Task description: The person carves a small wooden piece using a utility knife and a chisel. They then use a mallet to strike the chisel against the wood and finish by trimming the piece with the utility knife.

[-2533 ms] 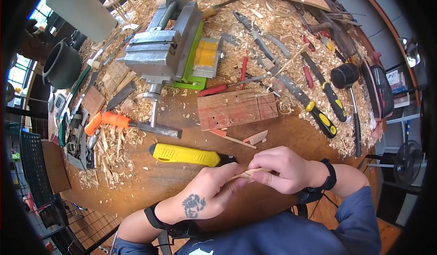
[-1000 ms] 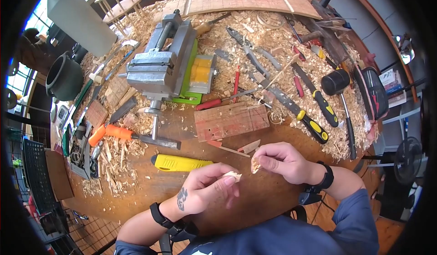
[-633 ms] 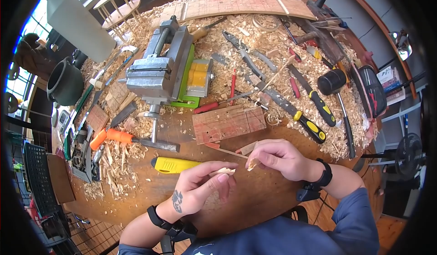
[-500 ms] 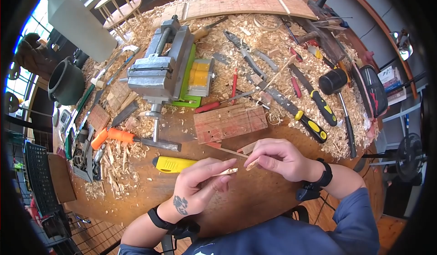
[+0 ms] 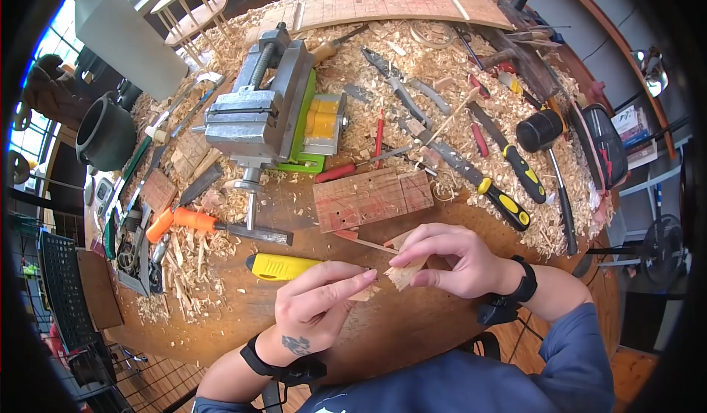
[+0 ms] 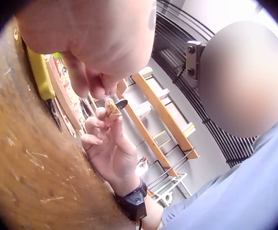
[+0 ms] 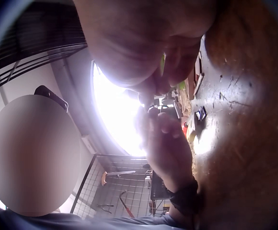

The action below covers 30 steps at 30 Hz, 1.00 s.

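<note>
In the head view my right hand (image 5: 468, 267) pinches a thin piece of pale wood (image 5: 403, 274) between thumb and fingers; its near end is jagged and splintered. My left hand (image 5: 313, 302) pinches a second wood piece (image 5: 363, 294), mostly hidden behind its fingers, with a ragged end poking out. The two broken ends face each other a short way apart, above the table's front part. In the left wrist view the right hand (image 6: 111, 148) holds its wood piece (image 6: 112, 109) upright at the fingertips. A yellow utility knife (image 5: 278, 267) lies just beyond the left hand.
A metal vise (image 5: 247, 122) stands at the left back. Behind the hands lies a reddish wood block (image 5: 372, 198). Shavings cover the table around pliers (image 5: 401, 85), black-and-yellow-handled tools (image 5: 504, 205), a rubber mallet (image 5: 540, 131) and an orange-handled tool (image 5: 184, 220). A long board (image 5: 383, 8) lies at the back.
At first both hands gripped one wood strip together. It has come apart into two pieces, one in each hand. The hands have since turned the splintered ends and moved slightly.
</note>
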Available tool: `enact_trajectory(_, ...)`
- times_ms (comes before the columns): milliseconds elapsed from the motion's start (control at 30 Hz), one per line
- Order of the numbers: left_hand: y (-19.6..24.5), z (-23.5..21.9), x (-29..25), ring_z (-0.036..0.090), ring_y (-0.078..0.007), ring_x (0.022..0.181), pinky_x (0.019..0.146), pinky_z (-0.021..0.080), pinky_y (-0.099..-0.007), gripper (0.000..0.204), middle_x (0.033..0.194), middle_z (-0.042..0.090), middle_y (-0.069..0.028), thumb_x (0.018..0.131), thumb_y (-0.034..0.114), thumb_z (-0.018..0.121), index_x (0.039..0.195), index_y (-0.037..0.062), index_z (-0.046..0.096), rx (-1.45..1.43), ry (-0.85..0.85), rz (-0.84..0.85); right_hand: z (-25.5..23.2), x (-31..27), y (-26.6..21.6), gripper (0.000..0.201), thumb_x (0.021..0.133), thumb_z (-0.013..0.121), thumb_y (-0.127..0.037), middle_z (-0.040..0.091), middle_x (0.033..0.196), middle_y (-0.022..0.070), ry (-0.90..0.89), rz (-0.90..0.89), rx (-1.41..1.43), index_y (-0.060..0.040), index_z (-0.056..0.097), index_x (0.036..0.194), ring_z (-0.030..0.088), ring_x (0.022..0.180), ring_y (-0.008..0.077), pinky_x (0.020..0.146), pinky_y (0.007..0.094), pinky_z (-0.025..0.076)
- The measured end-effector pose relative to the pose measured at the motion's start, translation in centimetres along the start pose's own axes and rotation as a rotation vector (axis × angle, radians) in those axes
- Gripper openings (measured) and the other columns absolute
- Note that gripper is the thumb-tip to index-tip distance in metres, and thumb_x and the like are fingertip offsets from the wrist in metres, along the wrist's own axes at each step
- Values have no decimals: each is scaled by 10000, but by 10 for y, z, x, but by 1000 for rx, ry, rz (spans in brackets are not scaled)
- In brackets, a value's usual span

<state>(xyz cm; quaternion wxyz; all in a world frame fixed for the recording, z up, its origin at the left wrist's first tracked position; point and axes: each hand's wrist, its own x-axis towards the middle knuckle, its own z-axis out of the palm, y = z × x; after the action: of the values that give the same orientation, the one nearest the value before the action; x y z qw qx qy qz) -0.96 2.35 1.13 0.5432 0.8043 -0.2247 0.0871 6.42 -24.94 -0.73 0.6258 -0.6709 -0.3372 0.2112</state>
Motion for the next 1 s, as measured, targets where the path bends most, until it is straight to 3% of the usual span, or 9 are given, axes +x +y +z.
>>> enact_trajectory(133, 2, 0, 1, 775, -290, 947, 846, 610, -347, 493, 1070, 784, -172, 807, -187, 678, 1244, 13, 786, -27, 19, -62, 2, 0, 2, 360, 898, 863, -39, 742, 1186, 111, 9, -13, -2, -36, 779, 1248, 712, 1119, 254, 982, 377, 567)
enact_trajectory(200, 2, 1, 0, 774, -291, 948, 848, 609, -349, 492, 1072, 785, -172, 806, -184, 682, 1246, 11, 784, -17, 17, -60, 3, 0, 7, 369, 935, 826, -30, 723, 1248, 94, 34, -75, 27, -106, 781, 1293, 701, 1064, 193, 741, 292, 595)
enact_trajectory(333, 1, 1, 1, 772, -293, 950, 850, 609, -355, 481, 1077, 785, -172, 805, -177, 688, 1239, 9, 783, -4, 17, -59, 3, 0, 5, 376, 928, 831, -25, 719, 1258, 92, 34, -79, 26, -111, 783, 1291, 700, 1075, 193, 744, 291, 599)
enact_trajectory(400, 1, 1, 1, 771, -293, 949, 849, 609, -356, 472, 1076, 786, -172, 807, -173, 694, 1234, 8, 784, -4, 19, -60, 2, -1, 0, 376, 879, 867, -2, 735, 1180, 105, 25, -12, 9, -40, 784, 1244, 711, 1110, 240, 972, 365, 572)
enact_trajectory(533, 1, 1, 1, 769, -294, 940, 847, 608, -356, 451, 1072, 786, -172, 812, -161, 711, 1222, 10, 789, 21, 22, -47, 2, 0, 4, 372, 877, 861, 19, 733, 1160, 99, 28, -26, 4, -42, 789, 1238, 710, 1098, 232, 946, 354, 579)
enact_trajectory(600, 1, 1, 0, 768, -294, 937, 846, 609, -356, 443, 1071, 787, -171, 815, -156, 717, 1220, 10, 790, 28, 21, -47, 3, 1, 13, 376, 920, 827, 0, 730, 1229, 72, 34, -144, -30, -116, 792, 1276, 707, 1045, 174, 720, 281, 588)
enact_trajectory(900, 1, 1, 1, 771, -287, 927, 834, 611, -359, 434, 1067, 788, -167, 830, -133, 750, 1240, 5, 781, 23, 17, -41, 7, 0, 4, 306, 922, 824, 6, 744, 1163, 59, 137, 31, 95, -109, 814, 1206, 715, 1004, 154, 750, 267, 569)
enact_trajectory(1000, -1, 1, -3, 779, -273, 903, 820, 611, -351, 433, 1041, 798, -162, 842, -110, 783, 1260, 2, 772, 27, 6, -57, 5, 0, 15, 338, 919, 824, 21, 738, 1165, 61, 95, -116, 55, -97, 802, 1235, 713, 1005, 157, 786, 267, 572)
